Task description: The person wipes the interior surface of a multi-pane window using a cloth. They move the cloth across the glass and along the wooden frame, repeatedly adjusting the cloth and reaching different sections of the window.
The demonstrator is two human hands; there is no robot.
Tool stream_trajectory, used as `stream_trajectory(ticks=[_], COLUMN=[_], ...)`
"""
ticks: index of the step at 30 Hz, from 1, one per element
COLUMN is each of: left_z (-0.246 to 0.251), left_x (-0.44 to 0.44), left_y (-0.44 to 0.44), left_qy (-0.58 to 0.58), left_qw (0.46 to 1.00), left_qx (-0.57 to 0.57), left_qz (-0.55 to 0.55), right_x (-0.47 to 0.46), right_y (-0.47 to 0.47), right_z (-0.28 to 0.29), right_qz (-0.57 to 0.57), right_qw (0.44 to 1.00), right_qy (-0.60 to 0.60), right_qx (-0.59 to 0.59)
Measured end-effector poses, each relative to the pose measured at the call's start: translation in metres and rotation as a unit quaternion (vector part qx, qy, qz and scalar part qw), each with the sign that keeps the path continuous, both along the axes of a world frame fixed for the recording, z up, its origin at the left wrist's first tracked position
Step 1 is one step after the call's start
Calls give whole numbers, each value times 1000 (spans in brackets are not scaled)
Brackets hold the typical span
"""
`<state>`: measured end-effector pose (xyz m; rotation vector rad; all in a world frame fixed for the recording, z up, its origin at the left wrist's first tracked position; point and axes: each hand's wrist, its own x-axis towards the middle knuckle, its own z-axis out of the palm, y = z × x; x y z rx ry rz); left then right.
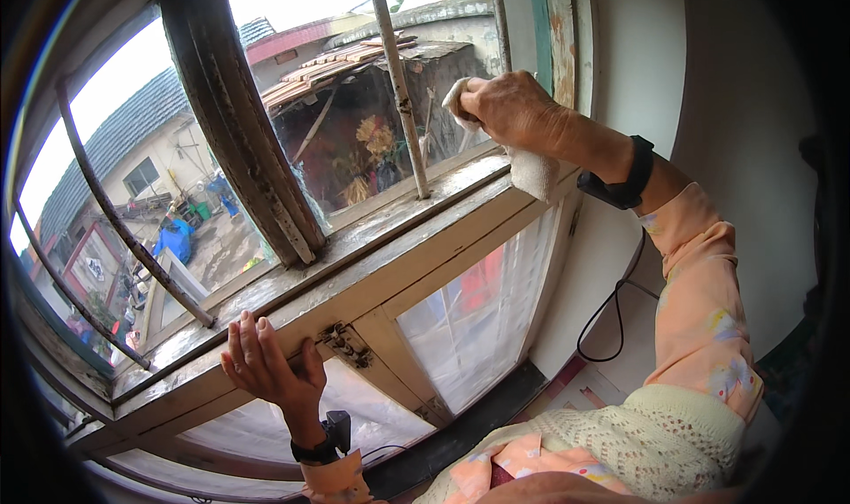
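Note:
A folded white cloth [534,172] is gripped in my right hand [514,109], part of it bunched at the fingertips and the rest hanging below the palm. That hand is at the right end of the window, in front of the glass pane [458,59] and just above the wooden ledge [372,231]. My left hand [275,364] rests on the front edge of the ledge, fingers on top and thumb apart, holding no loose object. Beside its thumb is a rusty metal latch [346,344] on the lower frame.
Metal bars [398,85] rise from the ledge, and a dark worn wooden post [239,119] divides the window. Below are lower panes [478,311] covered with clear plastic sheeting. A black cable [617,311] loops beside my right arm. Outside lies a yard with a blue tarp [174,239].

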<state>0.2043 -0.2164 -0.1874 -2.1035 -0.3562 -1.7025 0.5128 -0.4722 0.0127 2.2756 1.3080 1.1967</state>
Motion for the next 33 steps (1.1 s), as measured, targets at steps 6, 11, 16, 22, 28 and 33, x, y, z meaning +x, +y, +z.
stream_trajectory(ticks=[6,11,16,22,28,33], left_z=[-1,0,0,2,4,5], left_x=[-1,-1,-1,-3,-6,-8], left_y=[0,-1,-3,-3,-5,-9], left_qy=[3,6,-1,10,18,25], left_qw=[1000,1000,1000,1000,999,999], left_qx=[-8,-3,-26,-18,-20,-23], left_qz=[3,-4,-5,-12,-21,-21], right_x=[19,8,-2,4,22,21], right_y=[13,33,10,4,22,51], right_z=[72,40,-22,4,80,102], right_qz=[90,214,180,164,285,257], right_qw=[965,953,978,986,904,863], right_qy=[-129,-169,11,-8,-124,-229], right_qx=[211,128,-102,-3,292,369])
